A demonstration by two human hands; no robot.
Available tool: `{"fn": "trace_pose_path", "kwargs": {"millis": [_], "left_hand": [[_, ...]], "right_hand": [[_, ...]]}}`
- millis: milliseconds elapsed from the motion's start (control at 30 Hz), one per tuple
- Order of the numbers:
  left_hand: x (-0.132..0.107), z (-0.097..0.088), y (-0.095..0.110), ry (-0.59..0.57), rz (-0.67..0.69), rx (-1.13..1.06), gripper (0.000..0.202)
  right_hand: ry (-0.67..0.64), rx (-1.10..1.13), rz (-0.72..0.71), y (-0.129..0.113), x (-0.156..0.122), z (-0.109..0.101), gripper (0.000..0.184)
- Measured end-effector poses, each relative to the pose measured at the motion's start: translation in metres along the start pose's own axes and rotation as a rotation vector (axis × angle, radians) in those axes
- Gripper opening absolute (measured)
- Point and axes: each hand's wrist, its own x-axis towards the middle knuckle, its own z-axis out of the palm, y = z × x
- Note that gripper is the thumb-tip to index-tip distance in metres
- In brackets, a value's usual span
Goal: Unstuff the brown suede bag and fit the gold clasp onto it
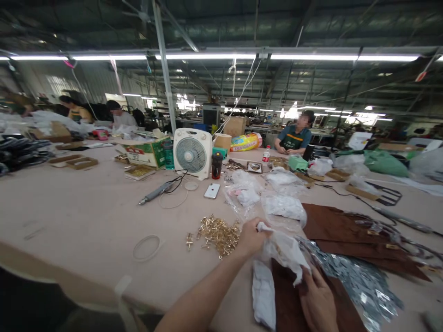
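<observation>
Between my two hands a crumpled piece of thin white wrapping (284, 249) is stretched out; whether it is paper or plastic I cannot tell. My left hand (254, 235) pinches its upper left end, just right of a pile of small gold metal fittings (218, 234). At its lower right edge the fingers of my right hand (316, 295) close on it. Below it lie a folded white bundle (264, 295) and a dark brown leather piece (289, 299). Many small silvery packets (356, 276) spread to the right of my right hand.
Brown leather panels (346, 237) are stacked at the right, beside clear bags of white packing (284, 207). Beyond stand a box fan (193, 152), a dark bottle (216, 166), a phone (212, 191) and an electric screwdriver (157, 192). A co-worker (296, 133) sits across the table.
</observation>
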Motion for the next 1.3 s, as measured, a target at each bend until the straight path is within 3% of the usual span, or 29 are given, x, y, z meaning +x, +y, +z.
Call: {"fn": "trace_pose_path", "kwargs": {"millis": [267, 367, 533, 667, 867, 1067, 1133, 1300], "left_hand": [[0.047, -0.008, 0.023, -0.068, 0.183, 0.061, 0.013], [0.059, -0.015, 0.026, -0.045, 0.233, 0.085, 0.014], [0.079, -0.039, 0.035, 0.041, 0.283, 0.125, 0.014], [0.087, -0.062, 0.044, 0.055, 0.285, 0.149, 0.013], [0.091, -0.087, 0.052, 0.105, 0.288, 0.105, 0.018], [0.097, -0.111, 0.059, 0.219, 0.292, -0.004, 0.023], [0.100, -0.121, 0.060, 0.295, 0.286, -0.080, 0.025], [0.095, -0.149, 0.064, 0.565, 0.252, -0.353, 0.031]], "right_hand": [[-0.063, 0.060, -0.003, -0.016, -0.004, 0.022, 0.058], [-0.065, 0.055, -0.014, -0.020, 0.004, 0.039, 0.059], [-0.038, -0.050, -0.099, -0.029, 0.028, 0.073, 0.054], [0.021, -0.104, -0.052, -0.029, 0.047, 0.092, 0.059], [-0.019, -0.091, -0.027, -0.027, 0.065, 0.099, 0.061], [0.022, -0.114, -0.046, -0.029, 0.053, 0.096, 0.062], [-0.067, -0.133, -0.068, -0.030, 0.045, 0.096, 0.061], [-0.444, -0.232, -0.205, -0.034, 0.029, 0.100, 0.068]]}}
